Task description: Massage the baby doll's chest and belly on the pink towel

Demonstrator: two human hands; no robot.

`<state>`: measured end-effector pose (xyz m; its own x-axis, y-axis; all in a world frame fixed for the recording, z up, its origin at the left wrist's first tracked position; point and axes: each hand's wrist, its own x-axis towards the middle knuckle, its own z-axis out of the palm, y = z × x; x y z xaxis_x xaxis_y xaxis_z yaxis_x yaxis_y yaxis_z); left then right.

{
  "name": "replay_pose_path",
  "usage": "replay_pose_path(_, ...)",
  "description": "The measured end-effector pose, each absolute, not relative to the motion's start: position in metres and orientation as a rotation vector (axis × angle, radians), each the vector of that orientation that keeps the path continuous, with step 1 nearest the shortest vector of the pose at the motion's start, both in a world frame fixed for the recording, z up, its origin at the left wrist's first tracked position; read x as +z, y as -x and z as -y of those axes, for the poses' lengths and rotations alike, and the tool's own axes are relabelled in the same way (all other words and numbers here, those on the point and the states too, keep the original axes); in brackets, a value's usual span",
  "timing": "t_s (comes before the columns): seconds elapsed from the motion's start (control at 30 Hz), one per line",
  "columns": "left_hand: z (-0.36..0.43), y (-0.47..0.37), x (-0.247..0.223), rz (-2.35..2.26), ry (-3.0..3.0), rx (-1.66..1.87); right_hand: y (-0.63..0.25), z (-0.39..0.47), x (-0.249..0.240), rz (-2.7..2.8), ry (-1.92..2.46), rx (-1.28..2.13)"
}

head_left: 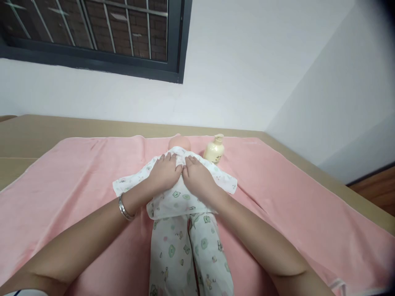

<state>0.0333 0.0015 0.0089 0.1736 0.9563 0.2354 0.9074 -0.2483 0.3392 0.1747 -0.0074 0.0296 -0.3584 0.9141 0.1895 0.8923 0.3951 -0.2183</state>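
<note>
A baby doll lies stretched out with its smooth head (pixel 180 142) at the far end; whether it faces up or down I cannot tell. It wears a white printed shirt (pixel 185 198) with the sleeves out to both sides, and matching trousers (pixel 173 255). My left hand (pixel 165 172) rests flat on the upper part of the shirt, fingers stretched out. Beside it, my right hand (pixel 198 176) lies flat on the same area, the two thumbs close together. Neither hand grips anything plainly. A silver bangle (pixel 123 207) circles my left wrist.
A cream pump bottle (pixel 214 149) stands just right of the doll's head. The doll lies on a pink blanket (pixel 89 193) spread over a wooden tabletop (pixel 33 129). Behind are a white wall (pixel 228 74) and a barred window with a dark frame (pixel 174 65).
</note>
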Motion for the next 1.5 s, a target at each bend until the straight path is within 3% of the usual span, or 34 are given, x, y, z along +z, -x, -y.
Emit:
replay_pose_path(0.1,-0.006,-0.031,0.010,-1.867,-2.284,0.616,-0.172,0.016,0.030,2.446,1.506,0.062)
replay_pose_path(0.3,0.022,-0.051,-0.007,-1.912,-2.435,0.758,-0.190,-0.020,0.026,2.395,1.439,0.280)
replay_pose_path(0.53,-0.013,-0.028,0.005,-1.716,-2.238,0.783,-0.171,0.020,0.038,2.516,1.550,0.165)
replay_pose_path(0.73,-0.015,-0.031,-0.018,-1.733,-2.082,1.213,-0.182,0.000,0.034,2.335,1.506,0.313)
replay_pose_path(0.93,-0.012,-0.032,-0.029,-1.594,-1.983,1.549,-0.177,0.001,0.028,2.246,1.394,-0.052)
replay_pose_path(1.0,-0.013,-0.031,-0.031,-1.564,-1.949,1.630,-0.172,0.010,0.028,2.381,1.328,-0.033)
replay_pose_path(1.23,-0.012,-0.031,-0.033,-1.526,-1.890,1.688,-0.170,0.014,0.028,2.339,1.328,-0.079)
replay_pose_path(1.37,-0.011,-0.031,-0.031,-1.538,-1.873,1.667,-0.170,0.015,0.031,2.438,1.426,0.089)
replay_pose_path(1.5,-0.010,-0.031,-0.030,-1.535,-1.854,1.639,-0.168,0.021,0.031,2.353,1.362,-0.036)
